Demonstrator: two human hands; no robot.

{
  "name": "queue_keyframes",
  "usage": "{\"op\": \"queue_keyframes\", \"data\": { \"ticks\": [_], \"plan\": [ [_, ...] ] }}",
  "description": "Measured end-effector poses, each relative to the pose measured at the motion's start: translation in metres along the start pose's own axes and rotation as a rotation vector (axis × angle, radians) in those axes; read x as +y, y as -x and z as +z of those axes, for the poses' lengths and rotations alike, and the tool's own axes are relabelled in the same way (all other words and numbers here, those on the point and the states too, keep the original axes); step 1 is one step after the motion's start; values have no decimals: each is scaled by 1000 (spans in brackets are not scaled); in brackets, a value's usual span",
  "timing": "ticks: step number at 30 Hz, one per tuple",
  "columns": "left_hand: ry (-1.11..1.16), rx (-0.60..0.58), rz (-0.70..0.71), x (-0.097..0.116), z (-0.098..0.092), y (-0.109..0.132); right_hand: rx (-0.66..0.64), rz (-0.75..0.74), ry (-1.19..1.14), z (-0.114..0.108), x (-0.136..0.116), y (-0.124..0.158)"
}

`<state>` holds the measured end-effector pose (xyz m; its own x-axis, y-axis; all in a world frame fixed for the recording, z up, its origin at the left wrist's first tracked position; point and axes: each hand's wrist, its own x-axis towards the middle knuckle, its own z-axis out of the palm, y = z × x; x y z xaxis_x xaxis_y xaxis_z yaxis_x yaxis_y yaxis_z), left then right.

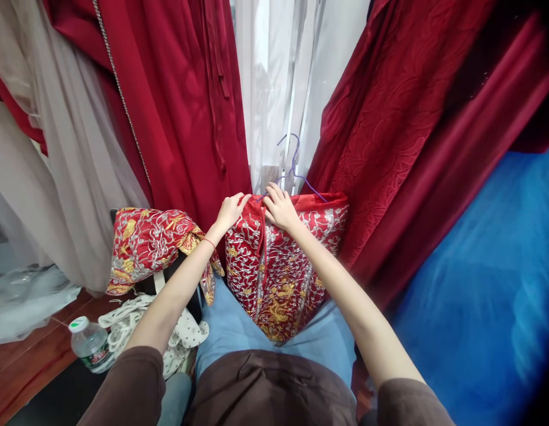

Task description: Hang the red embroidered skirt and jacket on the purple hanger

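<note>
Jeans [336, 337] flank the red embroidered garment [286, 266], probably propping it upright; left hand [232, 210] pinches its top-left edge, right hand [281, 207] drapes over its top beside purple hanger [296, 157], likely steadying it, can't tell if pinching

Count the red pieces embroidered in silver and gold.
2. One, a bundled piece, lies to the person's left; the other, a broad piece, is in front of them, with the left hand and right hand at its top edge. More may be hidden.
</note>
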<state>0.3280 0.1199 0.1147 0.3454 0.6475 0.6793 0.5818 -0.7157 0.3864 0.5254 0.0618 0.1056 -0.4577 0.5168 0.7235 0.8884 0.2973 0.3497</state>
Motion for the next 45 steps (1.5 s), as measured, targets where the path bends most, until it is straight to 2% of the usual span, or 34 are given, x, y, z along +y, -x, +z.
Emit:
{"op": "queue_keyframes", "data": {
  "ticks": [7,10,14,16,19,22,26,28,30,32,35,38,41,43,45],
  "plan": [
    [25,-6,-10,4,-3,1,-75,-112,37,-12,3,5],
    [46,-16,-28,5,-4,2,-67,-167,64,-17,2,9],
    [35,-23,-7,1,-3,1,-111,-361,49,-29,-2,7],
    [10,-24,9,0,-2,0,-159,-406,25,-37,-3,0],
    [-38,-30,6,0,-1,0,-250,-288,-26,-52,-5,-13],
    [-85,-37,7,3,-2,1,-335,-143,-197,-69,-5,-27],
    [-147,-61,9,10,-6,6,-289,-36,-459,-89,-3,-45],
    [-169,-65,8,13,-7,9,-321,42,-542,-96,-1,-59],
    [-169,-61,8,14,-9,12,-358,187,-674,-101,4,-78],
    [-151,-66,5,15,-9,14,-320,383,-854,-104,10,-100],
    [-132,-68,10,17,-9,16,-151,611,-1081,-98,17,-131],
    [-131,-45,35,19,-10,18,-50,722,-1162,-77,15,-146],
    [-122,-44,48,22,-13,21,-166,754,-1152,-50,7,-139],
    [-120,-52,53,23,-15,22,-257,674,-1092,-37,2,-128],
    [-125,-57,54,25,-16,23,-290,576,-911,-33,0,-117]
  ]
}}
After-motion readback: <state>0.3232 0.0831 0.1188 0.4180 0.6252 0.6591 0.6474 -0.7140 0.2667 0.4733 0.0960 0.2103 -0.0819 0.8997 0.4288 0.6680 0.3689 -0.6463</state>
